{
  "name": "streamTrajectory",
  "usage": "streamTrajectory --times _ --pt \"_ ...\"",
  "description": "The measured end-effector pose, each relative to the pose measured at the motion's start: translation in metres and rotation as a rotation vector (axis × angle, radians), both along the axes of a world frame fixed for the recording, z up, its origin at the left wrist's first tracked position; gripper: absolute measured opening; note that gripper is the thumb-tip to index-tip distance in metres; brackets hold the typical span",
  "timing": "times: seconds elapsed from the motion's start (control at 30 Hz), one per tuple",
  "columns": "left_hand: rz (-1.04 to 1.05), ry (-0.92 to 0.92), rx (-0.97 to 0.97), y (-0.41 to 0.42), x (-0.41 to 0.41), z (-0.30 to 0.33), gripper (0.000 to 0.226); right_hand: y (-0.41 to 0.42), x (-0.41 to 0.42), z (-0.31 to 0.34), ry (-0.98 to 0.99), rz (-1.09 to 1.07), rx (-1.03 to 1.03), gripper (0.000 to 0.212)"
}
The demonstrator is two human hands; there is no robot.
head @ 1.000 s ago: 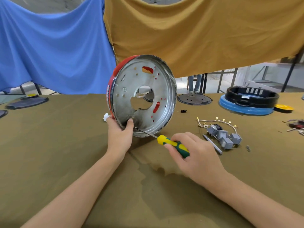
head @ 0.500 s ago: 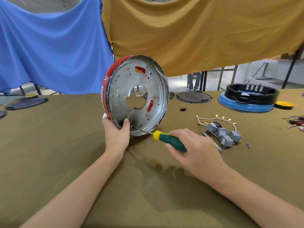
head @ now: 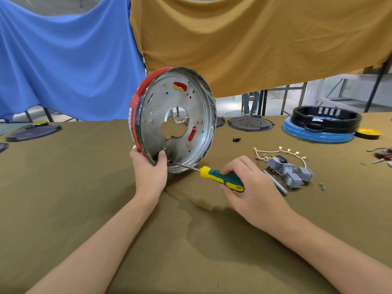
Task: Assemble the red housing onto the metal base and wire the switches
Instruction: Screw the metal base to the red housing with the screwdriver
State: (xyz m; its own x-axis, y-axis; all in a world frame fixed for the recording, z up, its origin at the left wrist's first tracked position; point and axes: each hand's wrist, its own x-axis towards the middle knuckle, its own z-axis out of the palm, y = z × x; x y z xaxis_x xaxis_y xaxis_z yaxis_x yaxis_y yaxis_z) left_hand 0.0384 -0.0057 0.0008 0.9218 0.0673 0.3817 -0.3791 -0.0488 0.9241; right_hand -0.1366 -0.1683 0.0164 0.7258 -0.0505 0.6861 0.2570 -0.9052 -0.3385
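Nearest the camera, two bare forearms reach out over the olive-green bench (head: pixel 63 187), and there's a darker stain on the cloth between them. The right hand (head: pixel 252 187) has its fingers wrapped around the green-and-yellow handle of a screwdriver (head: pixel 222 179), the thin shaft angled up and to the left with its tip meeting the lower part of the metal base (head: pixel 180 124) right beside the left thumb. The left hand (head: pixel 150 175) grips the bottom rim of that base, thumb pressed on the shiny inner face, fingers hidden behind. The base stands on edge, its lowest rim down at the bench, tilted so the open silver dish faces the camera, and the red housing (head: pixel 135 115) sits behind it, showing as a red band round the left edge and through the slots in the metal. The two hands are close together but not touching. Just right of the right hand lies a cluster of grey switches (head: pixel 288 172) with white wires (head: pixel 280 150) looped behind them, plus a grey strip lying beside them. Farther back, a small black piece (head: pixel 236 139) sits alone on the bench, then a dark perforated disc (head: pixel 250 124), and to the right a black ring (head: pixel 326 118) stacked on a blue ring (head: pixel 316 136), with a yellow-topped disc (head: pixel 368 133) just beside. Flat dark plates (head: pixel 34 132) lie far left. Behind it all hang a blue cloth (head: pixel 63 60) and a mustard cloth (head: pixel 254 39).
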Motion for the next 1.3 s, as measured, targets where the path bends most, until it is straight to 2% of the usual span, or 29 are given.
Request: streamTrajectory --times 0.1,0.2,0.3,0.37,0.5,0.6,0.67,0.73,0.83,0.9,0.97,1.03,1.1,1.2,1.3 --pt "0.003 -0.048 0.038 0.001 -0.002 0.001 0.043 0.003 -0.002 -0.003 -0.036 -0.029 -0.007 0.02" --pt "-0.001 -0.115 0.083 0.0 -0.006 0.002 0.039 0.006 0.001 -0.005 -0.001 -0.052 0.22 0.012" --pt "-0.006 -0.149 0.099 -0.002 -0.009 0.003 0.038 0.001 0.004 -0.006 0.083 -0.053 0.502 0.019" --pt "-0.009 -0.13 0.08 -0.002 -0.008 0.004 0.037 -0.003 0.004 -0.004 0.15 0.007 0.605 0.015" --pt "0.011 -0.016 -0.013 -0.002 -0.002 0.002 0.04 -0.002 0.002 -0.001 0.146 0.089 0.419 0.033" --pt "0.02 0.009 -0.048 -0.002 -0.001 0.002 0.041 0.001 0.001 0.0 0.05 0.075 0.218 0.026" --pt "0.017 -0.008 -0.047 -0.003 -0.001 0.002 0.039 0.0 0.001 -0.001 0.009 0.035 0.163 0.019" --pt "0.019 -0.051 -0.02 -0.004 -0.003 0.002 0.039 0.002 0.001 -0.003 0.018 -0.011 0.164 0.013" --pt "0.02 -0.155 0.046 -0.003 -0.006 0.003 0.04 0.002 0.003 -0.007 0.084 -0.048 0.288 0.025" --pt "0.01 -0.171 0.061 -0.003 -0.007 0.003 0.042 0.001 0.002 -0.007 0.097 -0.019 0.371 0.022" --pt "-0.004 -0.123 0.025 -0.003 -0.006 0.003 0.04 0.001 0.0 -0.005 0.085 0.014 0.333 0.017" --pt "-0.004 -0.071 -0.032 -0.003 -0.005 0.003 0.038 0.002 -0.002 -0.005 0.129 0.032 0.243 0.033" --pt "0.014 -0.036 -0.059 -0.002 -0.003 0.002 0.037 0.002 -0.002 -0.005 0.138 0.048 0.193 0.037" --pt "0.02 -0.037 -0.052 -0.002 -0.002 0.001 0.037 0.002 -0.002 -0.004 0.062 0.051 0.168 0.031" --pt "0.007 -0.06 -0.019 -0.003 -0.004 0.001 0.038 0.003 -0.002 -0.006 -0.035 -0.006 0.199 0.014"
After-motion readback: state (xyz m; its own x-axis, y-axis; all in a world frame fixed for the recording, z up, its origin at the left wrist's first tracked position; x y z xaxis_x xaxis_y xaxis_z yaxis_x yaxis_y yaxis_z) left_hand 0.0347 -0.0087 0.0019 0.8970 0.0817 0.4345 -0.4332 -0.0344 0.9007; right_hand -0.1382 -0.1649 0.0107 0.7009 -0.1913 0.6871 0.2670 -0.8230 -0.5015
